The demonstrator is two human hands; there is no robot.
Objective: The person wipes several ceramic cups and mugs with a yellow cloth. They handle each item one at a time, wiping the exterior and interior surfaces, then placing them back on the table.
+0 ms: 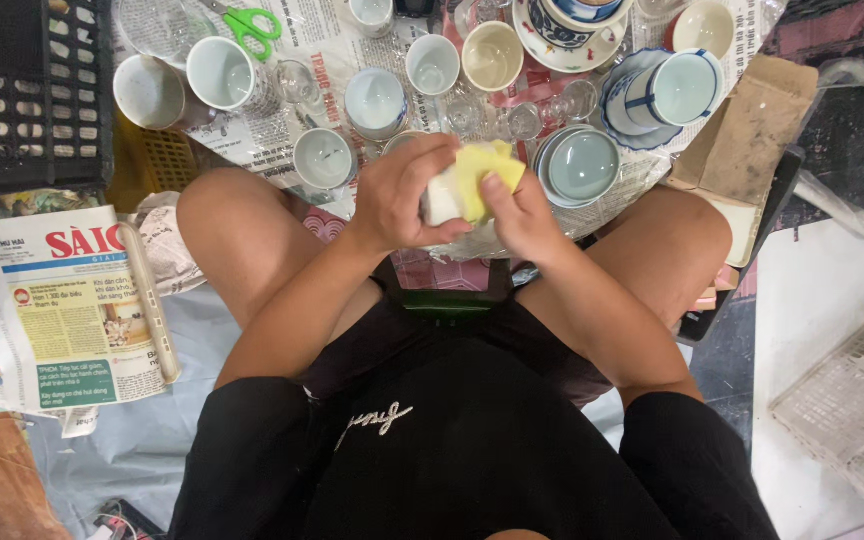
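Your left hand (397,195) is curled around a small white cup (440,203), fingers closed on its side. Your right hand (524,215) presses a yellow cloth (484,170) onto the cup, thumb on top, fingers closed under it. Both meet above your knees. Just beyond the hands: pale cups (375,101) and small glasses (524,120) on newspaper. Beyond your right hand, stacked bowls (582,165). Well beyond your left hand, green scissors (250,24); far to its left, a black crate (27,95).
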